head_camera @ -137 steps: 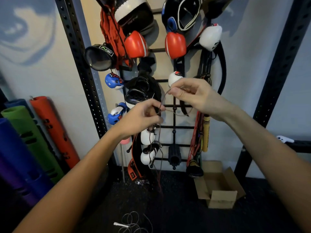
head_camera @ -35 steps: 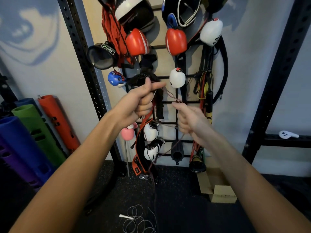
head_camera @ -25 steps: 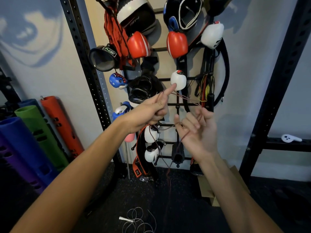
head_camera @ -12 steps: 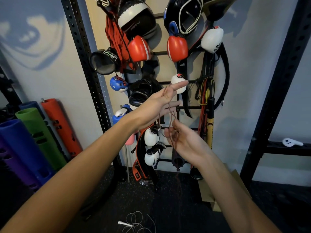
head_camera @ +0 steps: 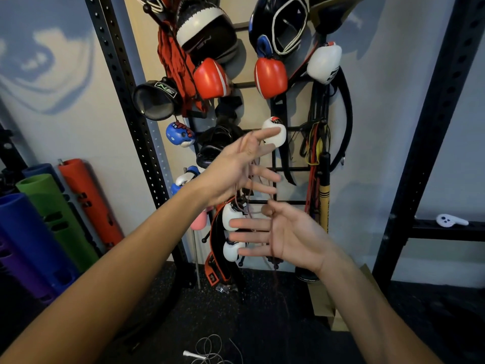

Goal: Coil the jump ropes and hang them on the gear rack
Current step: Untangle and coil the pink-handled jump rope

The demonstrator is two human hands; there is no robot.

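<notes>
- Head view: left hand (head_camera: 236, 169), raised before the gear rack (head_camera: 288, 169), fingers straight and spread; thin reddish jump rope (head_camera: 274, 269) draped in loops across its palm, not clenched.
- Just below it, right hand (head_camera: 291, 235), palm up, fingers straight; same rope lies over the palm and hangs, blurred, toward the floor (head_camera: 262, 311).
- One white jump rope (head_camera: 210, 350), loosely coiled on the floor beneath the rack.
- One red boxing glove (head_camera: 210, 78) among gear hanging on the rack.
</notes>
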